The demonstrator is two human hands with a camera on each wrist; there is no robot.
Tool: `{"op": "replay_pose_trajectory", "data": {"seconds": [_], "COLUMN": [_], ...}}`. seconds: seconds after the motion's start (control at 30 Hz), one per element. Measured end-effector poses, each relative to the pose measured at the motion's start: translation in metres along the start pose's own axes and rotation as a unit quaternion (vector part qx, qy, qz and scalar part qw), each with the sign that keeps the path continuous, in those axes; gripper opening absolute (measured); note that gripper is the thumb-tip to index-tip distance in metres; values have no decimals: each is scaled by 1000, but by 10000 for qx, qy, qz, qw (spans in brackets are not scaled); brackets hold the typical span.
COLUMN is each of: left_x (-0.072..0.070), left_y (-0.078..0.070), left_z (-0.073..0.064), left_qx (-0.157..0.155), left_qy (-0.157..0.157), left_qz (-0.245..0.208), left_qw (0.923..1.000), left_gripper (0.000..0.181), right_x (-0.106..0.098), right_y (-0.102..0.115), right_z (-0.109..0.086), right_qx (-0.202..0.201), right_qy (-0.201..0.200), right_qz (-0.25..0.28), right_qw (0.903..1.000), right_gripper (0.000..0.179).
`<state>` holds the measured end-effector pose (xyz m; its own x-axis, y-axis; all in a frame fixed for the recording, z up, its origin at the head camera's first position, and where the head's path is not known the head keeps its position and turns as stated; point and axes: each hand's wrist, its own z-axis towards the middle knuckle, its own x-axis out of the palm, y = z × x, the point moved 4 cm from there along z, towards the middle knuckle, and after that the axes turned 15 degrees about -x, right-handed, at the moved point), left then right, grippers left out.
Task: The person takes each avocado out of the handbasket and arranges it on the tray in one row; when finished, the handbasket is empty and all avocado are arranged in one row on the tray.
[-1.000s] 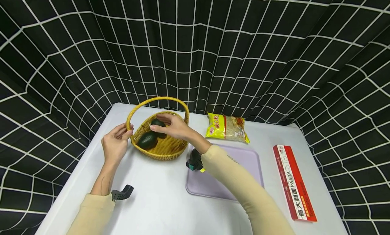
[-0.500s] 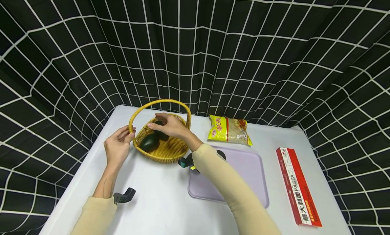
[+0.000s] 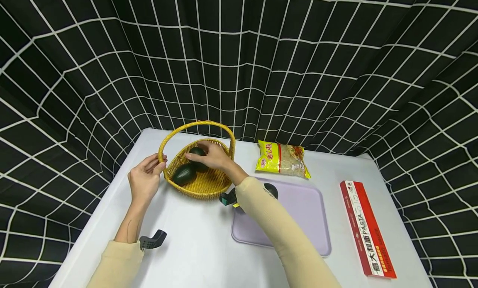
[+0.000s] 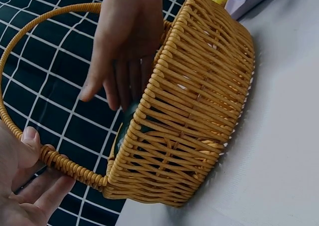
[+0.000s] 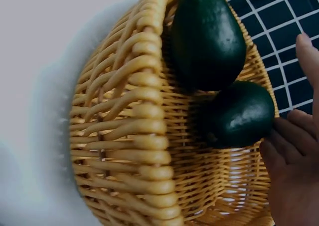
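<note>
My left hand grips the left foot of the handle of a yellow wicker basket, thumb and fingers about it in the left wrist view. Two dark green avocados lie inside: the left avocado and the right avocado, which touch or overlap in these views. My right hand reaches under the handle into the basket. Its fingertips meet the right avocado, while its thumb stands apart from it in the right wrist view. The fingers look nearly straight in the left wrist view.
A lilac tray lies right of the basket, partly under my right sleeve; a dark rounded thing shows beside the sleeve. Behind it is a yellow pasta bag. A red pasta box lies at right. A black gridded curtain encloses the table.
My right hand has shifted slightly over the right avocado, its fingers dipping lower and uncovering more of it since half a second ago. The left hand keeps its grip on the handle.
</note>
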<state>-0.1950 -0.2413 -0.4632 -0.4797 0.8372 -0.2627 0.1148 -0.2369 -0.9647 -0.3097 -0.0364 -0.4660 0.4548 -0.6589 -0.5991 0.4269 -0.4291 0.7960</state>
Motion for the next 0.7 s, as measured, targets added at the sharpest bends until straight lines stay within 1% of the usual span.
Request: {"op": "replay_pose_trajectory", "data": {"seconds": [0.17,0.33,0.53,0.7], "left_x": [0,0,1,0], "left_y": [0,-1,0,0], "left_z": [0,0,0,-1], "left_qx": [27,139,120,99], "left_qy": [-28,-29,-46,-53], "left_qz": [3,37,-2,-7], "left_qw": [10000,9999,9999,9999], "left_gripper": [33,31,32,32], "right_x": [2,4,4,3], "right_y": [-6,-11,-15,-17], "right_z": [1,-1,-4,-5], "right_qx": [-92,-28,101,148], "right_qy": [-23,17,37,55], "right_qz": [-330,-570,-737,-803], "right_qw": [9994,9984,9972,9966], "right_gripper": [80,76,67,65]}}
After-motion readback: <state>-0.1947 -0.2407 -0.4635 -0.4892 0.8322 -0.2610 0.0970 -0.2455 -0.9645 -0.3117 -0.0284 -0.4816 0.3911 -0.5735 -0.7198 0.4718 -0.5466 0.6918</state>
